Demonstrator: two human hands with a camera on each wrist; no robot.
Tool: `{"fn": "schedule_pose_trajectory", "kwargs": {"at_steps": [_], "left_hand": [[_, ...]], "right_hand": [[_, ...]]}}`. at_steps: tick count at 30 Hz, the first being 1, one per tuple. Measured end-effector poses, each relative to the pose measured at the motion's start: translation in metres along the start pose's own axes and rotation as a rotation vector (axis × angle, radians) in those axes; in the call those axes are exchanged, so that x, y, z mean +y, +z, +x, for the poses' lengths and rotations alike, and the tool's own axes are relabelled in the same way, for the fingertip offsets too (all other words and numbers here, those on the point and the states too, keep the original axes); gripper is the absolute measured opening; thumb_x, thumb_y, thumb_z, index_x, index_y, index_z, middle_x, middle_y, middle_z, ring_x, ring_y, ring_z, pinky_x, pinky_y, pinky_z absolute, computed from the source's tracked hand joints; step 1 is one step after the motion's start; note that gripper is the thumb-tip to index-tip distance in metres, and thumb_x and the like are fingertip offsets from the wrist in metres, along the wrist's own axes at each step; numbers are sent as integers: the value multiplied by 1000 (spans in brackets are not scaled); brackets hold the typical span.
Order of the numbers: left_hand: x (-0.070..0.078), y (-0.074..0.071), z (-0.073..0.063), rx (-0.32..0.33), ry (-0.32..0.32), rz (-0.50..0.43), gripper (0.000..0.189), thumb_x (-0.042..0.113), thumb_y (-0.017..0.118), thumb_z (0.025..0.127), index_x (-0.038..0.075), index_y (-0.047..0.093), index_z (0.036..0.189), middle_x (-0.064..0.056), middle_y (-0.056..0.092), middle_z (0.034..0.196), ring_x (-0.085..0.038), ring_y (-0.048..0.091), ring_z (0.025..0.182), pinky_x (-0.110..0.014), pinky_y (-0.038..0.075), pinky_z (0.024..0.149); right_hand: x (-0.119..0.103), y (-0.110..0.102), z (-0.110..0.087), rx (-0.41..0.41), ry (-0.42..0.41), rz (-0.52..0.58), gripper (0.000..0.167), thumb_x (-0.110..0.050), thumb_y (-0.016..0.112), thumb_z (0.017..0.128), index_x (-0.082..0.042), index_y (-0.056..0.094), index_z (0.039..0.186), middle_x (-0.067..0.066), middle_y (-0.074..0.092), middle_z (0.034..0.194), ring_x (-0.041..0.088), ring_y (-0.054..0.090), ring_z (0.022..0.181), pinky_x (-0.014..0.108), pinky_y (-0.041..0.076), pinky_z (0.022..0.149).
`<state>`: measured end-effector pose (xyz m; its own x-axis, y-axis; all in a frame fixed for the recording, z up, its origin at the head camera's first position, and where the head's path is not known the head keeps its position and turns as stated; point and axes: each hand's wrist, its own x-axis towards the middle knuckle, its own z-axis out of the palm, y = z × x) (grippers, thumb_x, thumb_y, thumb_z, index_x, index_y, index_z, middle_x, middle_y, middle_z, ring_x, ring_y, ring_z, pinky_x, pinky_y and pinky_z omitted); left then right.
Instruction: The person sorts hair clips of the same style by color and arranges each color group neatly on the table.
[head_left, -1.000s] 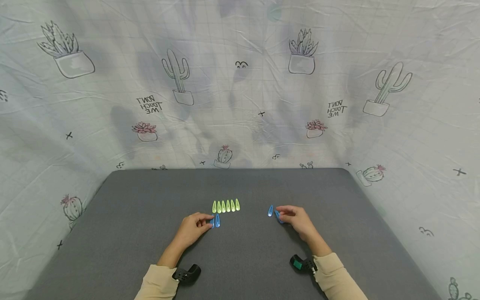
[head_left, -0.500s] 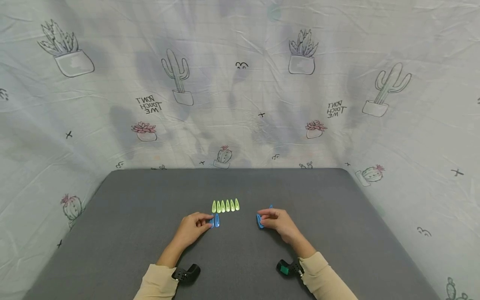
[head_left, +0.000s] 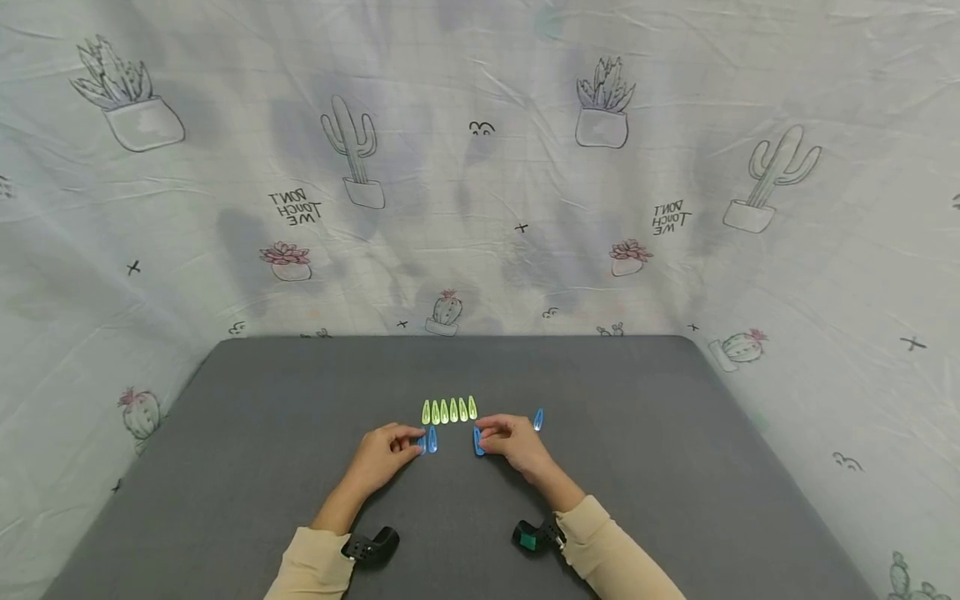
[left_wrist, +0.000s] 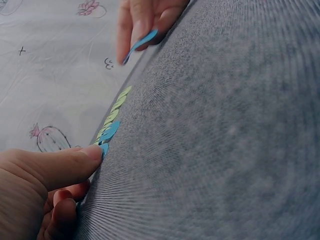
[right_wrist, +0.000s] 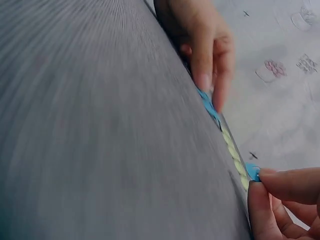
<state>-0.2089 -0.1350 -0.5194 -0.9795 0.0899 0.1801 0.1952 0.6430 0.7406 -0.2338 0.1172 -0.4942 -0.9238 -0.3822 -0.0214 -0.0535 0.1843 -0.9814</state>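
Observation:
Several yellow-green snap hair clips (head_left: 453, 410) lie side by side in a row on the grey table. Just below the row's left end are two blue snap hair clips; the right one (head_left: 432, 439) lies uncovered. My left hand (head_left: 378, 458) pinches the left blue clip (head_left: 422, 442) between thumb and finger, hiding part of it. Below the row's right end, my right hand (head_left: 517, 446) holds another blue clip (head_left: 478, 442) by thumb and fingertips. In the left wrist view that held clip (left_wrist: 142, 41) appears tilted above the cloth.
One more blue clip (head_left: 538, 419) lies behind and to the right of my right hand. The grey table (head_left: 630, 383) ends at a pale cactus-print curtain (head_left: 480, 192). A black wrist camera is strapped at each sleeve.
My right hand has carried its blue clip leftward, away from the lone blue clip and toward the other blue ones. My left hand stays in place on its clip.

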Motion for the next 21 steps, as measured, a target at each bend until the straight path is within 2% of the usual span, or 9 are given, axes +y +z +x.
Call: {"fn": "schedule_pose_trajectory", "kwargs": {"at_steps": [3, 6, 10, 16, 21], "left_hand": [[-1, 0, 0, 8, -5, 5, 20, 13, 77, 77, 14, 76, 97, 7, 52, 67, -4, 42, 56, -22, 37, 54], [-1, 1, 1, 12, -7, 9, 20, 13, 78, 77, 15, 76, 96, 7, 52, 67, -4, 42, 55, -22, 37, 54], [-1, 1, 1, 12, -3, 9, 19, 14, 77, 77, 14, 76, 96, 7, 52, 67, -3, 42, 55, -22, 37, 53], [-1, 0, 1, 15, 3, 3, 18, 13, 78, 77, 13, 76, 95, 7, 51, 66, -2, 42, 55, -21, 37, 53], [-1, -1, 1, 9, -7, 0, 19, 13, 78, 77, 14, 76, 96, 7, 51, 66, -3, 42, 55, -21, 36, 53]], "right_hand": [[-14, 14, 1, 1, -21, -52, 31, 10, 63, 82, 16, 61, 112, 32, 62, 95, 31, 65, 85, 25, 51, 70], [-6, 24, 8, 13, -48, -82, 30, 10, 64, 81, 15, 62, 110, 30, 63, 94, 37, 65, 86, 25, 52, 68], [10, 33, 21, 37, -61, -114, 28, 6, 69, 80, 8, 66, 108, 23, 66, 91, 30, 67, 83, 24, 52, 66], [9, 46, 30, 81, -64, -227, 26, 1, 73, 77, -1, 71, 103, 11, 69, 85, 13, 66, 74, 21, 51, 63], [6, 55, 35, 109, -70, -327, 23, 1, 72, 76, -3, 72, 99, 5, 69, 80, 6, 63, 69, 20, 49, 61]]}}
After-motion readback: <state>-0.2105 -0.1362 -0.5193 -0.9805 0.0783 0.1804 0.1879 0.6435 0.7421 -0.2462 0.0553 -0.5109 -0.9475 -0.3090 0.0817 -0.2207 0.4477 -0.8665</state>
